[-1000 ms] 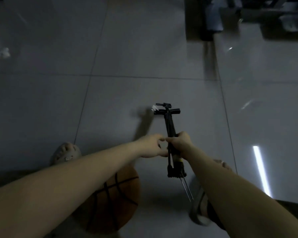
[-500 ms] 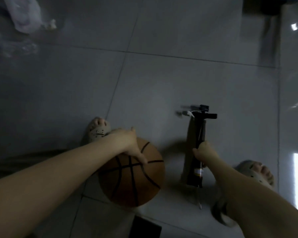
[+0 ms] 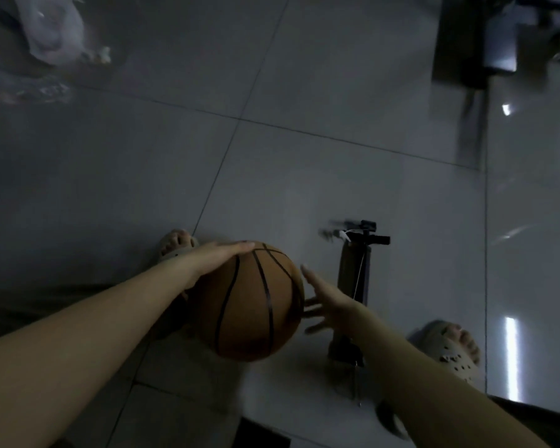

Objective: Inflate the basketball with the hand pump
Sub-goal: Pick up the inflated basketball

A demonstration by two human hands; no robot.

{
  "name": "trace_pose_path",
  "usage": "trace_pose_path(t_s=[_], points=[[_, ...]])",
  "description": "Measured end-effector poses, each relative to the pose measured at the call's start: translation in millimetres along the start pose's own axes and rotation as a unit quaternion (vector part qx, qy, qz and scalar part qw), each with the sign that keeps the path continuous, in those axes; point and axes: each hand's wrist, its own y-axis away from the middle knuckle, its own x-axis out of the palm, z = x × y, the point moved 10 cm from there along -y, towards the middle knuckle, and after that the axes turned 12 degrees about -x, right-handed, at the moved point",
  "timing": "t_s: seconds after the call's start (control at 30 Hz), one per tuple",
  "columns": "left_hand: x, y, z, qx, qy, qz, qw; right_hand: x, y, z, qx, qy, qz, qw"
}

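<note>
An orange basketball [image 3: 251, 302] with black seams is lifted above the dim tiled floor. My left hand [image 3: 220, 257] cups its upper left side and holds it. My right hand [image 3: 327, 305] is spread with fingers apart just right of the ball, at most grazing it, and holds nothing. The black hand pump [image 3: 354, 279] lies free on the floor behind my right hand, its T-handle [image 3: 367, 237] pointing away from me and its thin needle end [image 3: 356, 386] toward me. My right wrist hides part of the pump body.
My feet in pale perforated clogs stand on the tiles, one left [image 3: 175, 245] of the ball and one right [image 3: 450, 350] of the pump. Crumpled plastic [image 3: 52, 33] lies at the far left. Dark furniture [image 3: 485, 40] stands at the far right.
My right hand let go of the pump, which now lies on the floor, and moved left toward the ball. My left hand raised the ball off the floor.
</note>
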Motion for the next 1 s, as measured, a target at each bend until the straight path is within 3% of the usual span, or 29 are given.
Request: trace_pose_path(t_s=[0.07,0.33,0.63,1.0], points=[[-1.9,-4.1,-4.3,0.007,-0.013,0.014,1.000,14.4,8.7,11.6,-0.015,-0.009,0.028,0.999],[24.4,-4.1,-70.8,0.157,0.052,0.021,0.986,-75.1,25.2,91.5,-0.214,-0.008,-0.145,0.966],[28.7,-9.5,-81.7,0.171,0.040,0.002,0.984,-85.2,21.0,106.2,-0.206,0.074,-0.170,0.961],[36.5,-6.2,-89.1,0.188,-0.069,-0.058,0.978,-87.8,36.7,118.8,-0.209,0.194,-0.192,0.939]])
